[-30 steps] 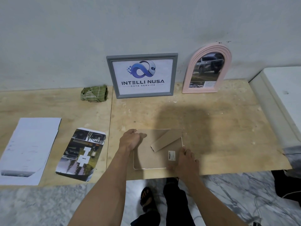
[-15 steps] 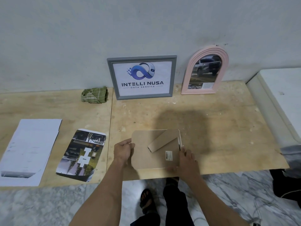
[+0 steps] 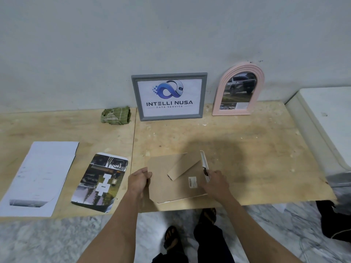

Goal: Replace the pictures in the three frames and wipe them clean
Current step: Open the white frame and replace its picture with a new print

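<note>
- The step in hand looks like the third frame (image 3: 178, 177): it lies face down near the front edge of the counter (image 3: 247, 149), cardboard back up, fold-out stand across it, and it is being handled by both hands.
- The left hand (image 3: 139, 180) grips the frame's left edge, fingers curled round it with the thumb on top.
- The right hand (image 3: 215, 184) is at the frame's right edge; its fingers appear to pinch a white strip (image 3: 204, 164) that stands up along that side. Whether that strip is the frame's rim or a sheet sliding out, I cannot tell.
- Judging from this, the back is either being opened or closed; the next move calls for freeing or seating the backing squarely without creasing the paper, then turning the frame over.
- A loose printed picture (image 3: 100, 182) lies just left of the frame, and a stack of white sheets (image 3: 39, 177) lies further left.
- The wiping likely comes later: a crumpled green cloth (image 3: 116, 115) sits untouched by the wall.
- Readable writing: the grey frame (image 3: 169, 96) leaning on the wall shows "INTELLI NUSA" over "DATA SERVICE" beneath a blue looped logo.
- The pink arched frame (image 3: 238, 89) beside it holds a vehicle photo; its small caption is too small to read.
- A small white label (image 3: 193, 182) on the cardboard back is also illegible.
</note>
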A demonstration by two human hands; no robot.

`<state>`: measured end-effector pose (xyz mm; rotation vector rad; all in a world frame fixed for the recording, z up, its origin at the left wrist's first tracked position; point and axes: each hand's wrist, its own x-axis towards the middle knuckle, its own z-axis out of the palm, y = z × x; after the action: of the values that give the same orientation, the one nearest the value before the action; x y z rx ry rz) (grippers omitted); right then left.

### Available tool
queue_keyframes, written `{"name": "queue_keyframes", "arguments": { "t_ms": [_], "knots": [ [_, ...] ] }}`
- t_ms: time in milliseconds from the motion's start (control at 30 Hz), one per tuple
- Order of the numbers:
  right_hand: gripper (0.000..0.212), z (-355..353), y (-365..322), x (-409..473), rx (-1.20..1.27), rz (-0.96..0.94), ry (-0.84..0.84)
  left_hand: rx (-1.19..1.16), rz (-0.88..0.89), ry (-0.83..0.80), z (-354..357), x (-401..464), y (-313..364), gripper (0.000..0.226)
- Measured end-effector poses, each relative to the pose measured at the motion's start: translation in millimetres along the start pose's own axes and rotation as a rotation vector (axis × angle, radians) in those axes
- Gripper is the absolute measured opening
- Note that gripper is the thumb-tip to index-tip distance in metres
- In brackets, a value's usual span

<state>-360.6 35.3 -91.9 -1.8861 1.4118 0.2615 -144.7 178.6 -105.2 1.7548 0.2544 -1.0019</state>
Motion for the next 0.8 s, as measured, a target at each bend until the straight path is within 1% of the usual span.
{"name": "queue_keyframes", "arguments": {
  "t_ms": [67,133,200,267,367,433,533,600,667,733,800],
  "knots": [
    [0.030,-2,-1,8,0.044,0.035,-0.006,0.028,0.000,-0.005,-3,-1,1,0.029],
    [0.028,-2,2,14,0.025,0.057,-0.061,0.043,-0.022,-0.020,-5,-2,3,0.027],
    [0.031,3,8,20,-0.003,0.049,-0.066,0.066,-0.042,-0.033,-4,-2,5,0.026],
    [0.032,8,13,27,0.008,0.040,-0.013,0.089,-0.045,-0.004,-3,-2,6,0.025],
    [0.025,8,15,29,0.041,-0.025,0.096,0.043,-0.057,0.056,1,-6,4,0.024],
    [0.020,1,11,27,0.129,-0.050,0.119,-0.004,-0.056,0.094,8,-10,3,0.024],
    [0.017,-25,20,33,0.290,0.012,0.076,-0.005,-0.017,0.106,36,-21,6,0.019],
    [0.016,-49,39,42,0.360,0.071,0.088,0.028,0.047,0.086,65,-29,8,0.020],
    [0.014,-76,64,51,0.382,0.094,0.105,0.113,0.124,0.038,99,-39,8,0.026],
    [0.012,-106,98,58,0.357,0.105,0.127,0.207,0.130,-0.059,140,-51,5,0.034],
    [0.010,-134,132,61,0.341,0.122,0.180,0.297,0.112,-0.163,179,-56,-2,0.032]
  ]
}}
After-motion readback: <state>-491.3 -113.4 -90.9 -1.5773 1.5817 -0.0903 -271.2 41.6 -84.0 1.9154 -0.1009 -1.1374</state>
